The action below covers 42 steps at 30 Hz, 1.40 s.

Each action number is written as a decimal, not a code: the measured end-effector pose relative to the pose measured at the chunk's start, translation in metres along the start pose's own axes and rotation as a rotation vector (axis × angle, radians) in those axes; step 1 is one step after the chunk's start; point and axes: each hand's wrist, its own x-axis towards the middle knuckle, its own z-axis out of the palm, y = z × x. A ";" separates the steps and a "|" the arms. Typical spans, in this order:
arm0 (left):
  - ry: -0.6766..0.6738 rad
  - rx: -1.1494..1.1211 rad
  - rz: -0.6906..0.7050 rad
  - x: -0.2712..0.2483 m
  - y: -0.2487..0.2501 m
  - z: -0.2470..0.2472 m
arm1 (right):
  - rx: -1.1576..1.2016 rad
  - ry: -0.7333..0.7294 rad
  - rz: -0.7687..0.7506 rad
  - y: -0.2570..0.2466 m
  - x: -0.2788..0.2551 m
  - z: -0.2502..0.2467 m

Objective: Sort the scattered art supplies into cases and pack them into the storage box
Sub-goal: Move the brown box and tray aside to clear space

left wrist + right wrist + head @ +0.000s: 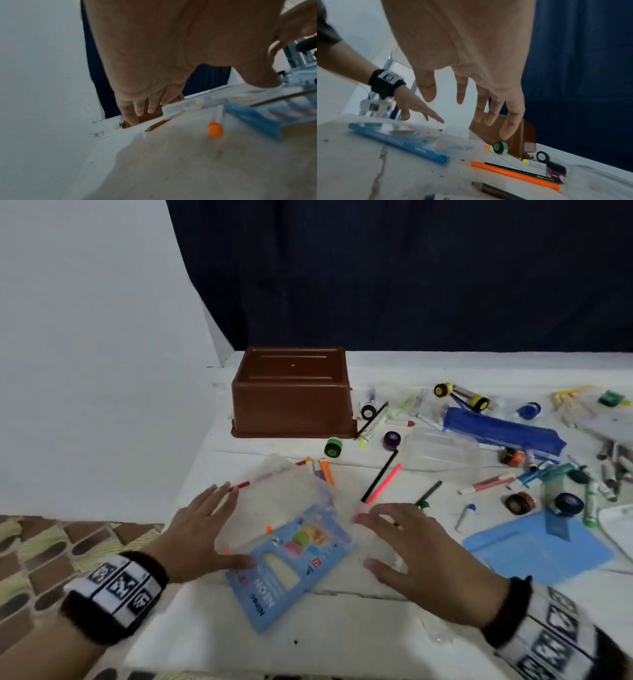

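You are looking down at a white worktop whose surface shows faint seams and a few dark specks. Behind it hangs a dark navy curtain that fills the upper right of your head view and falls in soft vertical folds to the worktop's far edge. To your left stands a plain white wall, which meets the curtain at a slanted edge near the worktop's far left corner. Below the wall, at the lower left, lies a patterned surface of brown ovals on pale yellow-green. The light is even and dim, with soft shadows.
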 end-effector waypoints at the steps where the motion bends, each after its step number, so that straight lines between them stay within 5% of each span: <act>1: -0.032 0.027 0.035 0.008 -0.002 -0.001 | -0.062 -0.064 -0.005 -0.003 0.014 0.002; 7: -0.172 0.106 0.169 0.036 -0.001 0.004 | -0.254 -0.197 -0.009 -0.022 0.069 0.034; 11: -0.156 0.058 0.192 0.048 0.001 0.001 | -0.338 -0.136 0.001 -0.017 0.071 0.035; 22: -0.162 0.011 0.261 0.091 0.056 -0.002 | -0.284 -0.057 0.163 0.031 0.003 0.001; 30: -0.120 0.077 0.330 0.124 0.114 0.010 | -0.205 -0.291 0.156 0.066 -0.054 -0.002; 42: -0.051 0.039 0.266 0.155 0.163 0.018 | -0.299 -0.257 0.168 0.121 -0.055 0.002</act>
